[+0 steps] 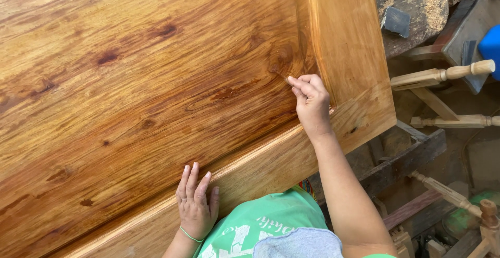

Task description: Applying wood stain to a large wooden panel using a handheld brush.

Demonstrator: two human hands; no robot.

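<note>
A large varnished wooden panel (130,81) with dark knots and a raised border fills most of the head view. My left hand (197,203) lies flat on the panel's lower border, fingers together and pointing up, a green band at the wrist. My right hand (311,104) rests on the panel near its right border, with the fingertips pinched together against the wood beside a knot. Whether something small is held in the pinch cannot be made out.
To the right of the panel stand turned pale wooden legs (442,74), dark timber beams (406,159) and a blue object (490,44). A grey sanding block (396,21) lies on a sawdust-strewn surface at the top right. My green shirt (260,226) shows at the bottom.
</note>
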